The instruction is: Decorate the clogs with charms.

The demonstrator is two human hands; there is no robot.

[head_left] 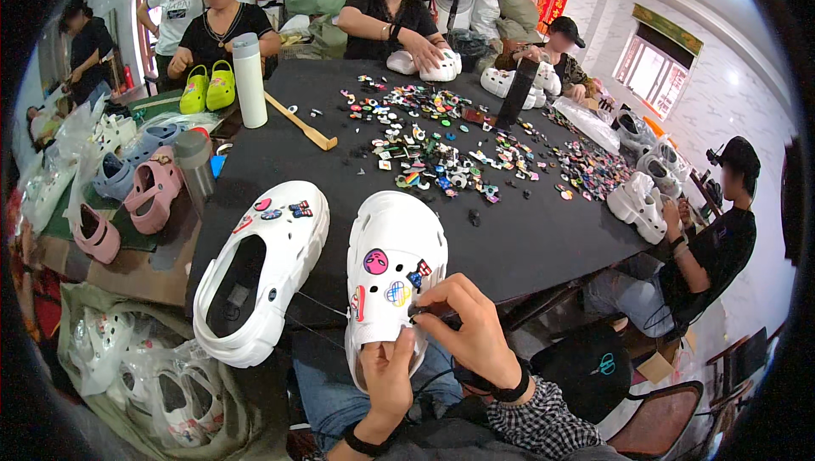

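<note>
1. Head view, nearest: checked sleeve on the R forearm; L hand comes up from below, fingers hooked at the foot opening, gripping the rim of the white clog.
2. Clog in hand: toe up over the worktop's near edge, heel end down toward the lap; charms on its upper incl. a pink face & a round striped one.
3. R hand: narrow pinch, thumb & index at the upper's R side; seems to hold a small dark piece, partly hidden; can't tell if it's seated in a hole.
4. Second clog, charms on, lies at the worktop's near-L corner; heel seems to reach past the edge; thin strand runs between the two.
5. Mid-worktop, toward the far edge: loose charm pile; wooden tool nr the far-L corner, white bottle beside it.
6. Risks (my judgement): a slack pinch could drop the piece into the lap; a weak L grip could let the clog twist under pressure; a tug on the strand could drag the second clog off its corner.
</note>
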